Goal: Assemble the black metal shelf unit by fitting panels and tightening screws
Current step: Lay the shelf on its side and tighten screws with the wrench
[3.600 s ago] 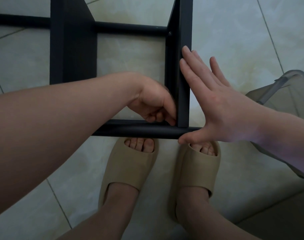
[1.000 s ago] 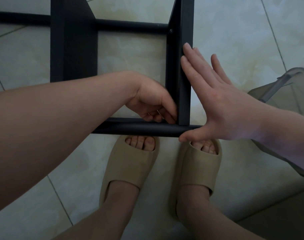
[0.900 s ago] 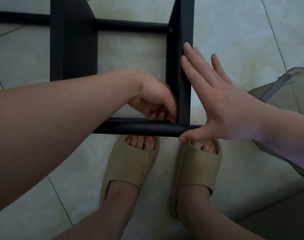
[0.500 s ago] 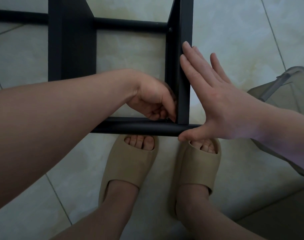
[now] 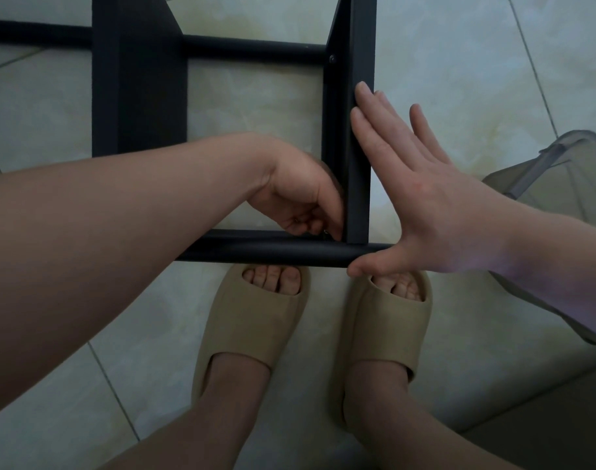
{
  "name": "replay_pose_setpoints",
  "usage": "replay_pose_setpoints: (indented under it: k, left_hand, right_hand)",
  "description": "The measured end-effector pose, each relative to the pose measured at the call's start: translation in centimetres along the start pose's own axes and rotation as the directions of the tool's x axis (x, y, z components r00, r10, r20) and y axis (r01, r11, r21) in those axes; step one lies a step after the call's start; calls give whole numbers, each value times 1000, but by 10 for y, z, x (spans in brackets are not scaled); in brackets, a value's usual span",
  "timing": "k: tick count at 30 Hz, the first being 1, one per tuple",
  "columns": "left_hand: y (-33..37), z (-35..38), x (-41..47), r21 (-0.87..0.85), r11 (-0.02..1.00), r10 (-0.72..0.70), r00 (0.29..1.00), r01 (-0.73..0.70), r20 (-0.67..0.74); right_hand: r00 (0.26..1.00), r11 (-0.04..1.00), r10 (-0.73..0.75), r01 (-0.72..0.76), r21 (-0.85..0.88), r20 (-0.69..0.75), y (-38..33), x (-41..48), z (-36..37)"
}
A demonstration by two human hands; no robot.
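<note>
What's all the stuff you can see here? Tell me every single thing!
floor tiles: several, pale cream, under everything
shelf frame: one, black, lying on them, upper middle
screw: one, dark, far joint of the frame's right panel
plastic bin: one, grey see-through, right edge
slippers: two, beige, worn, bottom middle
left hand: one, inside the near right corner, fingers curled on a small shiny piece
right hand: one, flat against the right panel's outside, thumb on the near bar

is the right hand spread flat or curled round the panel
Spread flat: the right hand has straight fingers pressed against the upright panel, thumb against the bar.
</note>
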State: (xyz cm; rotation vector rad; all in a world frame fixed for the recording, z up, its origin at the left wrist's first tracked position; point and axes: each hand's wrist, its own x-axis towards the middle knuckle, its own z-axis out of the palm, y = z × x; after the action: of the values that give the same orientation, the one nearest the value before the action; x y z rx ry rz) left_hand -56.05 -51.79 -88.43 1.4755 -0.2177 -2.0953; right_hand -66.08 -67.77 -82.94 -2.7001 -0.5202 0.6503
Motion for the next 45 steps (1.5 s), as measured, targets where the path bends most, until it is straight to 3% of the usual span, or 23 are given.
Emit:
replay_pose_setpoints:
  k: [14,21,30,45]
  left_hand:
    - [-3,0,-2,-50,997,61,998,-61,-4]
    - [-3,0,-5,-4,999,-36,999,36,30]
    - [-2,4,0,-49,998,42,998,-43,-36]
    - [-5,-1,-2,-66,996,56,998,-56,-1]
  right_hand:
    - [1000,1000,2,-2,5,-3,0,0,0]
    - [1000,1000,3,-3,6,2,-1,0,-1]
    - [1000,1000,5,-5,10,7,-1,0,-1]
    - [1000,1000,3,-3,15,6,0,0,0]
